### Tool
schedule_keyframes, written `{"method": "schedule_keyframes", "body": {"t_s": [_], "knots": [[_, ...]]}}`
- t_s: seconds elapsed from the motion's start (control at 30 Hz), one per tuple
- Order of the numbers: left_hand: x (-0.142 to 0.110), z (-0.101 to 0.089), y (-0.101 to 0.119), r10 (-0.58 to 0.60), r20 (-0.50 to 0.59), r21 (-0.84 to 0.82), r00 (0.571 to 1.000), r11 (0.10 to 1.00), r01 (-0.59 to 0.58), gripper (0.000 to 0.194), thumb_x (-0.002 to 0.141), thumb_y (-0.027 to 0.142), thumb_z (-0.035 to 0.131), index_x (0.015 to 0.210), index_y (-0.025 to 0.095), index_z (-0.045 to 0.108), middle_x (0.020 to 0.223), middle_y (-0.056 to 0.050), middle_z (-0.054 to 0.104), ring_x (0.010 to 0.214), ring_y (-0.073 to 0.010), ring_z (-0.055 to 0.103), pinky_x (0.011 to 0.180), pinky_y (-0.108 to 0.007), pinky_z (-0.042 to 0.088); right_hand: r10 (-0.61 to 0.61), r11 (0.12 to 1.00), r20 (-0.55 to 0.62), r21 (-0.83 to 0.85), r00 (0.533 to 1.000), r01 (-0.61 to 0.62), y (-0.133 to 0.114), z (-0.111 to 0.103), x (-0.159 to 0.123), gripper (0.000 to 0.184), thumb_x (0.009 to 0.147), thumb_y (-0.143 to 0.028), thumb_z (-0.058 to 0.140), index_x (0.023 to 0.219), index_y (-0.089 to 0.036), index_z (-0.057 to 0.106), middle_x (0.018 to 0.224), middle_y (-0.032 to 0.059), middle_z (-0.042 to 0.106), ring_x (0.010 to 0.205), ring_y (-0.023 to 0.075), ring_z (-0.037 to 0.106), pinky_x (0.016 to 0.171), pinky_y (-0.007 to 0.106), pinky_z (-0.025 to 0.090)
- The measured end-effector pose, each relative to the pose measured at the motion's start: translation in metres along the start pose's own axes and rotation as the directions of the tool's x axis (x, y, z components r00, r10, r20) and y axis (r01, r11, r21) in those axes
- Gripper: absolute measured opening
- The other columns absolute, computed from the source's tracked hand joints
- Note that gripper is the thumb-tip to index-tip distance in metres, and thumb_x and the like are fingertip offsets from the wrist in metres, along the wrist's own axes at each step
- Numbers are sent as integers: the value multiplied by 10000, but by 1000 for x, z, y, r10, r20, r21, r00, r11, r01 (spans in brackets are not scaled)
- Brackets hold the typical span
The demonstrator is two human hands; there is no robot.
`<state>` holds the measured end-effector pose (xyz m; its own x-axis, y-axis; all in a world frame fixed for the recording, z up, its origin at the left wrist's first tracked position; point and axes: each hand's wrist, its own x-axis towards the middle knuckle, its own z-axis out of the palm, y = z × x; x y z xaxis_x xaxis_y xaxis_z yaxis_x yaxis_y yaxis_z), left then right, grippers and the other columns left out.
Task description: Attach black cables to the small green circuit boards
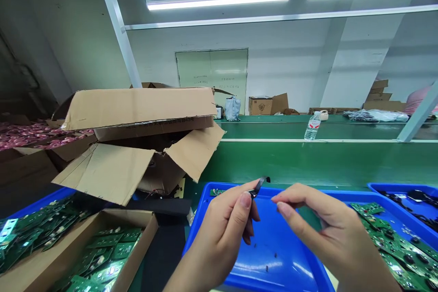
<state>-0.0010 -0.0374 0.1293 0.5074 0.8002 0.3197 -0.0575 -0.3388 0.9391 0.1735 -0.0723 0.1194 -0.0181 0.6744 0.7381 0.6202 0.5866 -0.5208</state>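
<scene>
My left hand (227,221) is closed, its thumb and index finger pinching a thin, curved black strip (263,184). The strip's free end bends over to the right, and a small shiny part shows near the fingertips; its exact kind is unclear. To the right, my right hand (321,226) has its thumb and index fingertips drawn together in a pinch, apart from the strip. Whether anything tiny sits between them cannot be made out. Below both hands lies a blue tray (260,260) with a few dark specks on its bottom and a small green circuit board (216,192) at its far left corner.
Green circuit boards (390,237) lie in a blue tray at right, beside another tray (404,187) of black parts. At left, a cardboard box (150,228) holds more boards. A large open carton (109,164) stands behind it. A water bottle (312,126) stands on the green surface.
</scene>
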Motion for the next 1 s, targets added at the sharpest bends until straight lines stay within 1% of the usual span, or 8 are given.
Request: {"method": "schedule_keyframes", "body": {"t_s": [0.23, 0.37, 0.57, 0.63, 0.7, 0.77, 0.83, 1.0], "knots": [[-1, 3, -1, 30, 10, 87, 999, 996, -31, 477, 994, 436, 332, 1279, 139, 573, 688, -11, 522, 613, -82, 490, 562, -195, 414, -49, 997, -100, 46, 994, 54, -10, 25, 4, 70, 880, -196, 565, 818, -200, 596, 734, -39, 627, 679, 66, 601, 639, 157, 476], [0, 4, -2, 68, 6, 129, 998, 989, -68, 475, 1003, 410, 314, 1302, 130, 553, 699, -17, 527, 627, -83, 489, 568, -191, 411, -125, 992, -174, -26, 977, 122, -9, 30, 9, 75, 856, -154, 585, 790, -189, 588, 699, -50, 619, 635, 50, 584, 606, 153, 462], [2, 7, 0, 64, 33, 142, 997, 987, -68, 506, 1001, 415, 299, 1384, 127, 461, 805, -45, 553, 654, -96, 519, 614, -206, 466, -228, 970, -295, -146, 928, 192, -6, 33, 13, 47, 822, -141, 590, 781, -164, 582, 683, -16, 614, 619, 77, 567, 593, 187, 463], [1, 6, -1, 65, 51, 161, 997, 984, -72, 507, 997, 425, 298, 1400, 153, 443, 864, -60, 576, 695, -110, 545, 660, -222, 493, -186, 980, -281, -117, 941, 159, -4, 33, 12, 22, 827, -157, 589, 808, -167, 593, 696, -14, 622, 620, 80, 581, 599, 183, 470], [0, 2, -2, 57, 76, 188, 995, 980, -71, 491, 991, 435, 315, 1420, 218, 416, 1020, -79, 598, 830, -134, 584, 766, -248, 513, -90, 996, -210, -20, 973, 88, -2, 30, 10, 31, 848, -195, 583, 857, -182, 610, 729, -16, 640, 641, 82, 601, 616, 171, 483], [-2, -2, -5, 24, 81, 230, 996, 972, -42, 473, 977, 444, 364, 1425, 295, 396, 1249, -67, 547, 1087, -168, 550, 961, -297, 459, 22, 995, -112, 98, 993, -12, 1, 27, 7, 69, 865, -246, 582, 900, -203, 623, 788, -14, 660, 693, 89, 621, 653, 165, 500], [-3, -6, -7, -11, 78, 271, 997, 962, -10, 488, 959, 461, 407, 1432, 347, 362, 1359, -34, 483, 1233, -187, 463, 1074, -345, 368, 96, 979, -48, 187, 994, -86, 3, 24, 5, 96, 868, -287, 588, 909, -212, 630, 840, -5, 665, 747, 98, 627, 690, 165, 508], [-3, -10, -8, -62, 90, 296, 994, 955, 33, 509, 925, 470, 458, 1405, 328, 365, 1222, -48, 547, 1076, -183, 542, 983, -369, 432, 183, 937, -7, 302, 983, -172, 6, 21, 6, 132, 899, -299, 547, 842, -209, 625, 806, -9, 627, 738, 82, 593, 679, 137, 487]]}}
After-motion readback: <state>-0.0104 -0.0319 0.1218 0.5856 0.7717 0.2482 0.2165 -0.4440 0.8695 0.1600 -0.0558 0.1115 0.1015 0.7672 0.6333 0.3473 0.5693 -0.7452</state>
